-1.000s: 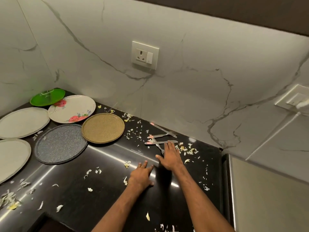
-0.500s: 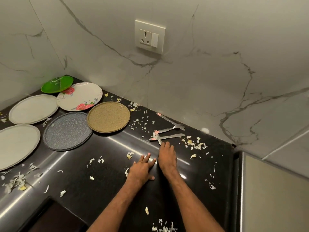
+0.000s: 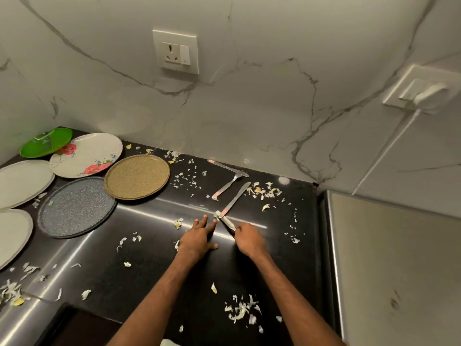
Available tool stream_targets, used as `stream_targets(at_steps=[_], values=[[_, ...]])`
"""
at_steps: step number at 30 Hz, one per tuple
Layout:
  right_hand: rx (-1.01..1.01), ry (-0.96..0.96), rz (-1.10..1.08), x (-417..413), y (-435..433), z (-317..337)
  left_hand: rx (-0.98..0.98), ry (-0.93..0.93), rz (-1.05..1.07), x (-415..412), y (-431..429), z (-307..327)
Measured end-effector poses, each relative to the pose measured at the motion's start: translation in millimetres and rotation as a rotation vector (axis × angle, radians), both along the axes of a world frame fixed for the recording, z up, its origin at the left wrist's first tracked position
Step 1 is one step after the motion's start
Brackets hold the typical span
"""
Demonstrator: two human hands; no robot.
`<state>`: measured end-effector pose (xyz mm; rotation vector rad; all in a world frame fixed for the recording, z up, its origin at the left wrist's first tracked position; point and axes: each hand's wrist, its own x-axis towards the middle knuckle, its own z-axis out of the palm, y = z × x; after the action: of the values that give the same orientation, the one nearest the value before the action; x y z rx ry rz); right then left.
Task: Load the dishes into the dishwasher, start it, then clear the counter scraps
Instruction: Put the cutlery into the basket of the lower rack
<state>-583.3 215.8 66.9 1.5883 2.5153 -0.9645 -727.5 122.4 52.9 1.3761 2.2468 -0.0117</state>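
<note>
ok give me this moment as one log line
phase: gathering cutlery | right hand: pinching utensil on counter | left hand: flat, empty | knife, fork: not picked up | plates, scraps: on counter

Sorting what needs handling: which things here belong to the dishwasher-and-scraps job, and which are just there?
Job: round plates, e.g. speckled grey and brown; steel cutlery, e.g. fork and knife; pale vegetable scraps.

Just there: white wall socket; white plugged-in adapter.
</note>
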Motion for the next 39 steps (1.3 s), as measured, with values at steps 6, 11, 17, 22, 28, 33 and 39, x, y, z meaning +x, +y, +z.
stream_targets(at_steps=[6,11,17,22,28,33,39], values=[[-0.232,0.071,-0.152,45,-18,7,0.042,0.033,-0.064,-1,-8,1],[-0.160,-0.051,-0.257,76,-53,14,0.052,0.098,-0.146,1,-24,-1],[-0.020,-0.145,-0.399,109,-106,17,0.035,0.224,-0.220,9,-29,6],[0.057,-0.111,-0.432,135,-141,19,0.262,0.085,-0.418,73,-39,35],[0.105,0.062,-0.462,188,-186,25,0.283,-0.101,-0.817,150,-75,34],[0.105,0.255,-0.556,279,-244,19,0.252,-0.161,-0.811,214,-116,30],[0.127,0.337,-0.723,402,-344,-4,0.178,-0.232,-0.863,324,-187,25]])
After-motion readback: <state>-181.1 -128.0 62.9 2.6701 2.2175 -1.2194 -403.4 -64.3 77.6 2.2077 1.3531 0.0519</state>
